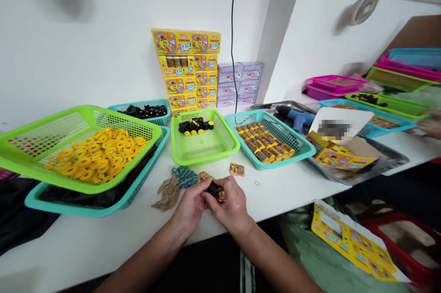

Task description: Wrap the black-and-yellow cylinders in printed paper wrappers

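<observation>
Close to the table's front edge, my left hand point(190, 206) and my right hand point(233, 205) meet around a small black cylinder point(214, 188). Fingers of both hands are closed on it. A colourful printed sleeve or label point(221, 196) shows at its right end, partly covered by my right fingers. Just behind my hands lies a printed label point(204, 176), half hidden. Another small printed label point(237, 170) rests farther right. Left of my hands are a blue patterned cloth point(186, 177) and a beige cloth point(167, 193).
A green basket point(206, 157) holds black and yellow pieces. Yellow rings point(99, 155) fill a tilted green basket at left. Labelled cylinders point(263, 141) lie in a blue basket. A blue heat gun point(298, 118) and opened carton point(344, 157) are at right. Yellow boxes point(189, 70) stand behind.
</observation>
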